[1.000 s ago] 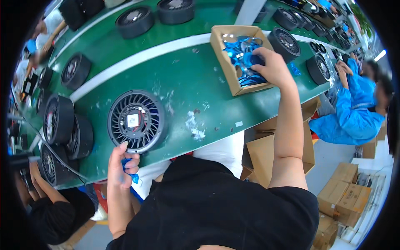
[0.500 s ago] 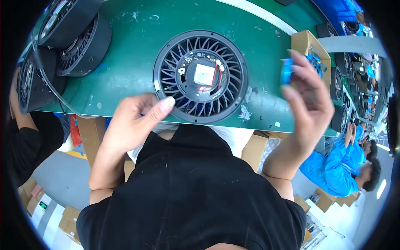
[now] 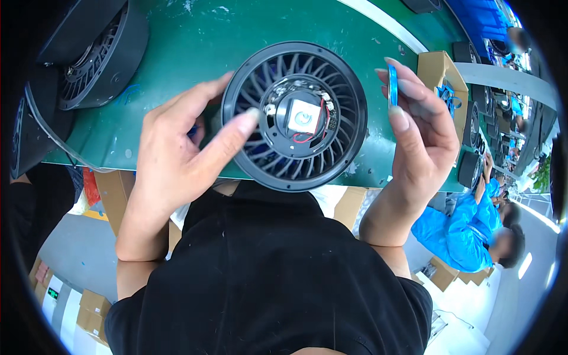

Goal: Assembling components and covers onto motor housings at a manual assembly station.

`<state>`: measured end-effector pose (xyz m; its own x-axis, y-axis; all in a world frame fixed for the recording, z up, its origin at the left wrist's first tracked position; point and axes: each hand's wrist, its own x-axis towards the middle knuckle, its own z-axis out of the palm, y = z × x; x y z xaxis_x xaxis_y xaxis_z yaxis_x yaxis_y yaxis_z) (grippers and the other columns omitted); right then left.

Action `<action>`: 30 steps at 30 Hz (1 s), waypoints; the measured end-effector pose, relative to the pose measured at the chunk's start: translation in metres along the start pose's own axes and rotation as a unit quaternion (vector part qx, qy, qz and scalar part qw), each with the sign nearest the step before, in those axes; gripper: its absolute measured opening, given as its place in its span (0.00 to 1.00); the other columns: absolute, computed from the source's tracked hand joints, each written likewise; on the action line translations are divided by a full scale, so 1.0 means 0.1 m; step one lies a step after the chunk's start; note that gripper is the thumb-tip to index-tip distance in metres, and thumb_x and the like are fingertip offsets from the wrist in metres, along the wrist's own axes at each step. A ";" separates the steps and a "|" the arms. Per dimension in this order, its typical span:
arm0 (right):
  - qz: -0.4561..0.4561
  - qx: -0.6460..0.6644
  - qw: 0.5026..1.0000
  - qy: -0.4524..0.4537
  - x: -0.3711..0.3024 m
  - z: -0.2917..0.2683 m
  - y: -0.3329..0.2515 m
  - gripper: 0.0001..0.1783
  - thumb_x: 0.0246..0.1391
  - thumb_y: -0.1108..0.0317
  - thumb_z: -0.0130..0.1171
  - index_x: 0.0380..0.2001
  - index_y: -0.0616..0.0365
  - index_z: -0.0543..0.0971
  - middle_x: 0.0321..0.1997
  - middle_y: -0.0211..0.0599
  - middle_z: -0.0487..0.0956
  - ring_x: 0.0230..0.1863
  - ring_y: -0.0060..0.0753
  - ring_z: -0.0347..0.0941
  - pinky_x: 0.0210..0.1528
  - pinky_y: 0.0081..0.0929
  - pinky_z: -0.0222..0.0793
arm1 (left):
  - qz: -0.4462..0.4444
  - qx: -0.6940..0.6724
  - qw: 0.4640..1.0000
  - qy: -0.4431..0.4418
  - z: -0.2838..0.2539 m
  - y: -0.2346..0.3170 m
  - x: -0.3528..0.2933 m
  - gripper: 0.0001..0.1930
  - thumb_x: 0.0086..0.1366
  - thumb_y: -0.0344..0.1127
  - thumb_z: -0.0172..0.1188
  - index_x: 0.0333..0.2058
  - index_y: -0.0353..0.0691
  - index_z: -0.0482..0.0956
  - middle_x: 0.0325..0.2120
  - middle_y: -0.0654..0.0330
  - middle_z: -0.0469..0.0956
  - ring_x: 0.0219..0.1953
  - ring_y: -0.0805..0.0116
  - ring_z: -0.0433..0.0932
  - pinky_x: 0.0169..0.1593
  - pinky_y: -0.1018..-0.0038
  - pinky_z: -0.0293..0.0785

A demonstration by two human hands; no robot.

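A black round housing [image 3: 253, 161] with curved fan-like vanes sits in front of me at the near edge of the green table. In its hub are a circuit board, a white square pad [image 3: 302, 117] and thin red wires. My left hand [image 3: 177, 139] grips the housing's left rim, thumb over the top and fingers round the outside. To the right, apart from the housing, my right hand [image 3: 423, 121] pinches a thin, shiny blue piece [image 3: 393, 86] between thumb and fingers. That piece is seen nearly edge-on, so its full shape is hidden.
Larger black wheel-like units [image 3: 106, 62] stand stacked at the left with a grey cable [image 3: 56, 133]. An open cardboard box [image 3: 435, 68] at the right holds blue pieces. Further right are more black units [image 3: 470, 171] and a person in blue clothing [image 3: 455, 236].
The housing looks lifted and tilted, its near rim now past the table edge. My left hand has closed round its rim. My right hand has brought the blue piece slightly nearer.
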<state>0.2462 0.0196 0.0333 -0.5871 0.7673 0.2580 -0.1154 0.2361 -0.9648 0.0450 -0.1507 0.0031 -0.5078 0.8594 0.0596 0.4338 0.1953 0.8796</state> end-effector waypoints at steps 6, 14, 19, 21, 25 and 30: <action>0.011 -0.037 0.999 0.033 -0.28 0.00 -0.06 0.20 0.43 0.78 0.70 0.43 0.68 0.79 0.52 0.55 0.78 0.54 0.42 0.75 0.58 0.34 0.69 | -0.037 0.090 0.992 -0.079 -0.10 0.07 -0.14 0.20 0.55 0.40 0.70 0.42 0.35 0.77 0.23 0.60 0.74 0.18 0.75 0.61 0.23 0.77 0.59; -0.052 -0.223 0.968 -0.101 -0.33 -0.04 -0.10 0.21 0.39 0.77 0.68 0.41 0.70 0.78 0.52 0.61 0.77 0.56 0.51 0.74 0.59 0.39 0.67 | 0.090 0.040 0.995 -0.020 0.04 0.11 0.26 0.25 0.53 0.37 0.70 0.48 0.36 0.75 0.37 0.57 0.78 0.25 0.77 0.64 0.29 0.80 0.62; -0.082 -0.259 0.958 -0.092 -0.22 0.12 -0.04 0.21 0.37 0.77 0.70 0.39 0.68 0.80 0.49 0.56 0.79 0.53 0.47 0.75 0.56 0.37 0.69 | 0.055 -0.059 0.994 -0.077 0.15 0.05 0.36 0.27 0.52 0.38 0.71 0.49 0.34 0.74 0.41 0.55 0.79 0.29 0.74 0.70 0.35 0.79 0.68; -0.090 -0.279 0.951 -0.098 -0.18 0.17 -0.06 0.21 0.37 0.77 0.70 0.39 0.68 0.80 0.48 0.54 0.80 0.52 0.46 0.75 0.55 0.36 0.70 | 0.043 -0.082 0.992 -0.091 0.16 0.05 0.36 0.27 0.52 0.37 0.71 0.49 0.34 0.74 0.40 0.56 0.79 0.34 0.72 0.73 0.40 0.77 0.69; -0.096 -0.305 0.939 -0.124 -0.12 0.25 -0.07 0.21 0.35 0.75 0.71 0.38 0.66 0.81 0.47 0.49 0.81 0.49 0.46 0.76 0.53 0.35 0.70 | 0.019 -0.107 0.988 -0.110 0.18 0.05 0.36 0.27 0.51 0.37 0.70 0.49 0.34 0.74 0.40 0.57 0.79 0.38 0.70 0.76 0.44 0.75 0.70; -0.125 -0.368 0.906 -0.168 -0.13 0.33 -0.08 0.21 0.35 0.73 0.73 0.38 0.64 0.82 0.47 0.47 0.82 0.48 0.49 0.75 0.51 0.36 0.71 | 0.035 -0.079 0.990 -0.111 0.16 0.03 0.37 0.27 0.51 0.37 0.69 0.49 0.33 0.74 0.39 0.57 0.79 0.40 0.70 0.76 0.47 0.74 0.70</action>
<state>0.2285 -0.0115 0.0363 -0.8414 0.4390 0.3151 0.2139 0.8061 -0.5518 0.0390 -0.1108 0.0001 -0.2966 0.9544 0.0332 0.3316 0.0703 0.9408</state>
